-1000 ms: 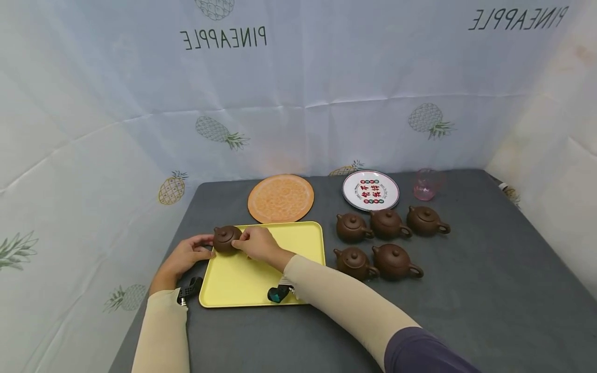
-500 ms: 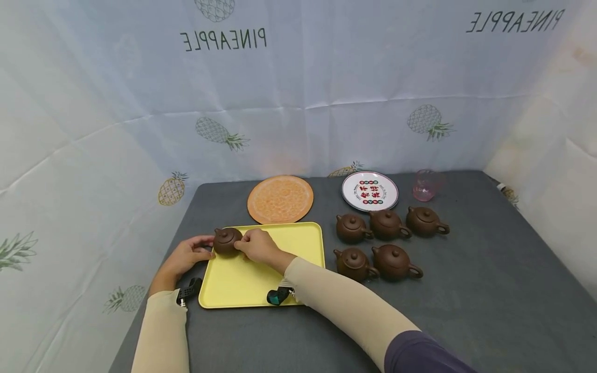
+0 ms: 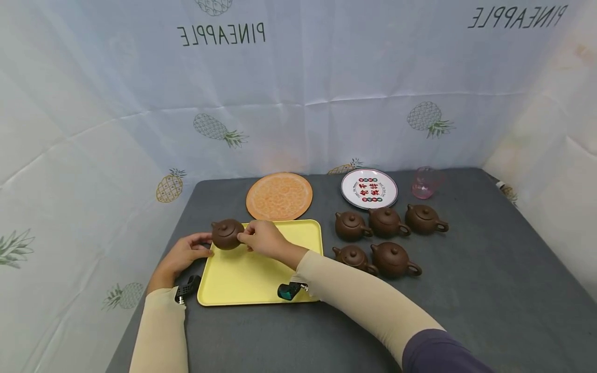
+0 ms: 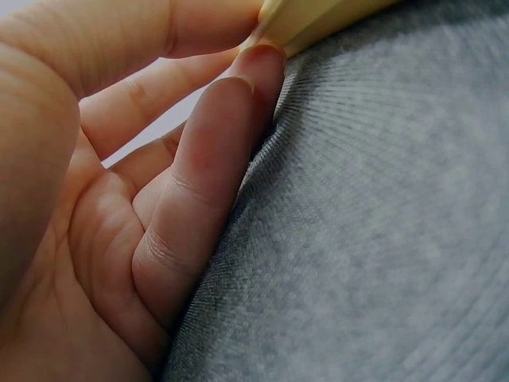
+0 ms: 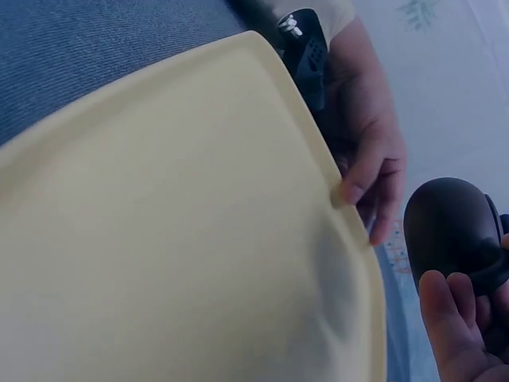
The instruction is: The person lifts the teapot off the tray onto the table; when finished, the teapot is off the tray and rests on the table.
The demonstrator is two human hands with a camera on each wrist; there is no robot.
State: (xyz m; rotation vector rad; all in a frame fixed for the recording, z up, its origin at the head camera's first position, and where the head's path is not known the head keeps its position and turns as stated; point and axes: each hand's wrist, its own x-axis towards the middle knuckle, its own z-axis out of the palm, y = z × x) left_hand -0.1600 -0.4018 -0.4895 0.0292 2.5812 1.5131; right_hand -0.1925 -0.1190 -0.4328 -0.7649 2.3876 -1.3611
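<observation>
A small brown teapot [image 3: 226,235] is held by my right hand [image 3: 264,239], whose fingers and thumb pinch it at its right side, where the handle is. It hangs over the left back corner of the yellow tray [image 3: 242,285], its spout pointing left; in the right wrist view the teapot [image 5: 447,231] is clear of the tray surface, and a shadow falls there. My left hand [image 3: 183,256] grips the tray's left rim, thumb on top and fingers at the outer side. The left wrist view shows the fingertips right at the tray edge [image 4: 318,22].
Several more brown teapots stand right of the tray, among them a front one [image 3: 393,259] and a back one [image 3: 423,219]. Behind lie an orange round mat [image 3: 279,197] and a white printed plate [image 3: 369,188]. A pink clear cup [image 3: 423,185] stands at the back right.
My right hand has raised the teapot from the tray, shifting it slightly away toward the back. My left hand has stayed at the tray's left rim.
</observation>
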